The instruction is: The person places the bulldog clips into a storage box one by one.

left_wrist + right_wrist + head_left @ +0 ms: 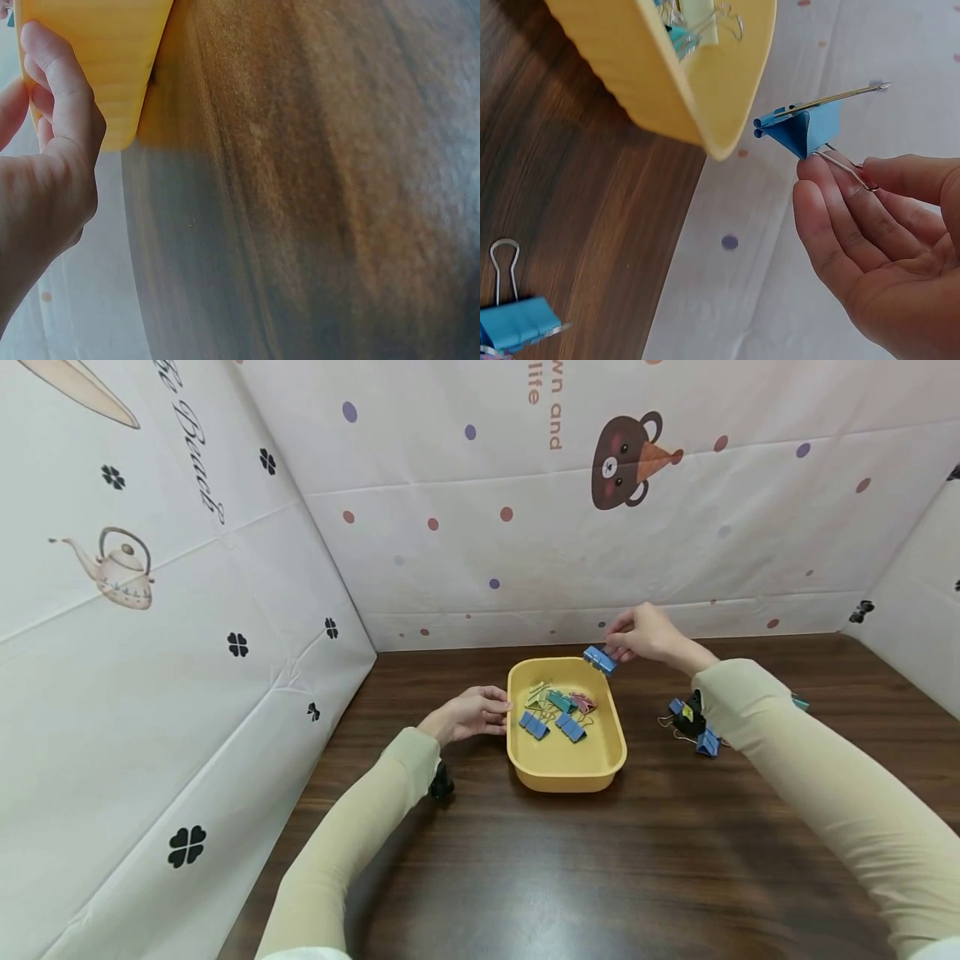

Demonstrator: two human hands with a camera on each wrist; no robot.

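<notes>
My right hand [647, 633] pinches a blue binder clip [600, 660] by a wire handle, just above the far right corner of a yellow tray [568, 763]. In the right wrist view this blue clip [814, 129] is up off the table, its other handle pointing away from my fingers. My left hand [474, 713] holds the tray's left edge, fingers [64, 71] against the outer wall and thumb at the rim. Inside the tray lie two blue clips [572, 727], a teal clip [561, 701], a pink one [582, 702] and pale yellow-green clips [537, 696].
Right of the tray, more blue binder clips [707, 742] lie on the dark wooden table [540, 868], partly behind my right sleeve. A teal piece [800, 702] shows beyond that sleeve. White printed sheeting [450, 552] rises behind the table and along both sides.
</notes>
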